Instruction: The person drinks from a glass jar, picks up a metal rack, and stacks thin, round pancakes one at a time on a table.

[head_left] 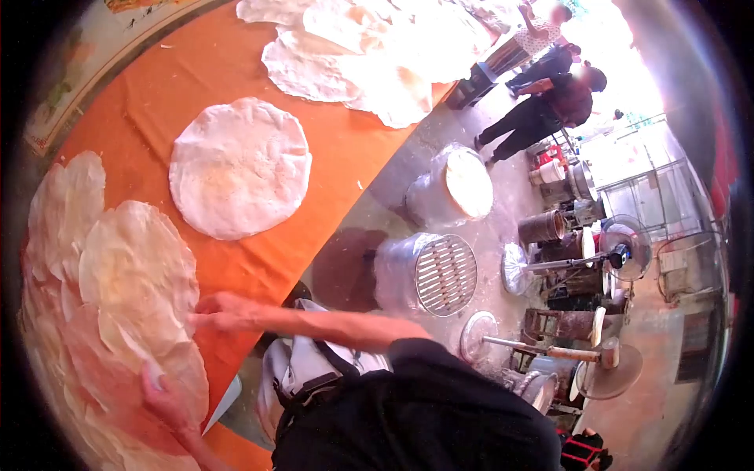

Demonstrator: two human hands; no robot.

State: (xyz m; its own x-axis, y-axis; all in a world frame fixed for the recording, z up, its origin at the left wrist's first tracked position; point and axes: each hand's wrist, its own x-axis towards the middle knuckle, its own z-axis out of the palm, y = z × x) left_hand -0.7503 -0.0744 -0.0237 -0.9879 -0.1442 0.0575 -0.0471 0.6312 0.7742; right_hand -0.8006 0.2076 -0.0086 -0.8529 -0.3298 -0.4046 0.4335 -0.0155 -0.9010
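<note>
Thin round flatbreads [137, 275] overlap in a wide pile along the left of the orange-covered table [338, 173]. My right hand [224, 312] reaches across to the near edge of the top sheet, its fingers closed together on that rim. My left hand [165, 400] is lower down over the same pile, thumb on the bread; blur and the bread hide its other fingers. A single pale flatbread [239, 169] lies flat beyond the pile, apart from both hands.
More flatbreads [338, 59] cover the table's far end. Beside the table stand a drum with a slatted top [446, 275] and a drum with a pale round top [467, 184]. Pedestal fans [624, 247] and metal pots line the right. Several people [550, 106] stand further off.
</note>
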